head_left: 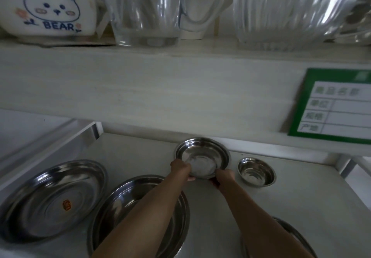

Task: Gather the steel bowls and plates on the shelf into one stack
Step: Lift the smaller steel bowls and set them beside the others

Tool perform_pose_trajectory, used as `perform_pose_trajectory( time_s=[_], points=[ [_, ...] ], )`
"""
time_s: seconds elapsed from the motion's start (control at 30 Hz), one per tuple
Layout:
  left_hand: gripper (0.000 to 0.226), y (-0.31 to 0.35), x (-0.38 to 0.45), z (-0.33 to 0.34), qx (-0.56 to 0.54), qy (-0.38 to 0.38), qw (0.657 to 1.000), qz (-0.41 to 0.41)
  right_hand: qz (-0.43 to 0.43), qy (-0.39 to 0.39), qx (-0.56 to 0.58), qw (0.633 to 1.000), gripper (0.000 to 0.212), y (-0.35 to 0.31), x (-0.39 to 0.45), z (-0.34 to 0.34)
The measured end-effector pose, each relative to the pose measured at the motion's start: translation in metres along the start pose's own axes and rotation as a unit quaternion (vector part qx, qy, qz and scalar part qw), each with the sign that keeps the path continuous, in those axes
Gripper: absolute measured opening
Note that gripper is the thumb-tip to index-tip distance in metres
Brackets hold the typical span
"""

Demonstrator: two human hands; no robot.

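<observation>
Steel bowl, medium (202, 157): reference landmark; sits at the back centre of the lower shelf (301, 197), tilted slightly toward the viewer, gripped on its near rim by both hands.
Left hand (181, 168): at the near-left rim of the medium bowl; fingers curled round the rim, gripping it.
Right hand (224, 176): at the near-right rim of the medium bowl; fingers curled over the edge, gripping it.
Forearms: both reach in from the bottom edge toward the medium bowl; the left forearm crosses above the large dish.
Small steel bowl (256, 171): just to the right of the medium bowl, upright on the shelf, not touching it.
Large steel dish (120, 207): in front and to the left of the medium bowl, flat on the shelf, partly hidden by the left forearm.
Steel plate with red sticker (52, 199): well to the left of the medium bowl, beside the large dish; whether the two rims touch cannot be told.
Steel rim at lower right (291, 231): in front and to the right of the medium bowl; only part shows, type cannot be told.
Upper shelf (180, 81): above the medium bowl; carries a white bear-print bowl (48, 9), a clear glass jug (144, 11) and clear ribbed glassware (281, 9).
Green label card (337, 105): on the upper shelf's front face, above and right of the medium bowl; print blurred.
</observation>
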State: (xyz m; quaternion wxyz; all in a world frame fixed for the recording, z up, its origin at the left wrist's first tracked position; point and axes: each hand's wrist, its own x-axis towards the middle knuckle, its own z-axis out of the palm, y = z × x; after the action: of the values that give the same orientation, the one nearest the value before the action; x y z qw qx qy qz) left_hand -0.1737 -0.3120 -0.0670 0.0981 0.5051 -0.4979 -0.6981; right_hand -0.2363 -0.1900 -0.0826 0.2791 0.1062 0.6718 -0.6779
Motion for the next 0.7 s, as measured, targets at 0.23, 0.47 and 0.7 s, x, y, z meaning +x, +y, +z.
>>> perform_pose_trajectory(
  time_s=[0.23,0.47,0.7],
  points=[
    [0.035,-0.003,-0.052,-0.003,-0.045,0.0,0.996,0.078,-0.048,-0.015,0.031,0.998,0.014,-0.014,-0.028,-0.018],
    [0.015,-0.01,-0.109,-0.006,-0.081,-0.057,0.99,0.096,-0.062,0.0,0.037,0.997,0.004,-0.03,-0.065,-0.048],
    [0.005,-0.025,-0.154,-0.001,-0.103,-0.119,0.981,0.11,-0.072,-0.009,0.02,0.997,0.007,-0.035,-0.103,-0.088]
  ],
)
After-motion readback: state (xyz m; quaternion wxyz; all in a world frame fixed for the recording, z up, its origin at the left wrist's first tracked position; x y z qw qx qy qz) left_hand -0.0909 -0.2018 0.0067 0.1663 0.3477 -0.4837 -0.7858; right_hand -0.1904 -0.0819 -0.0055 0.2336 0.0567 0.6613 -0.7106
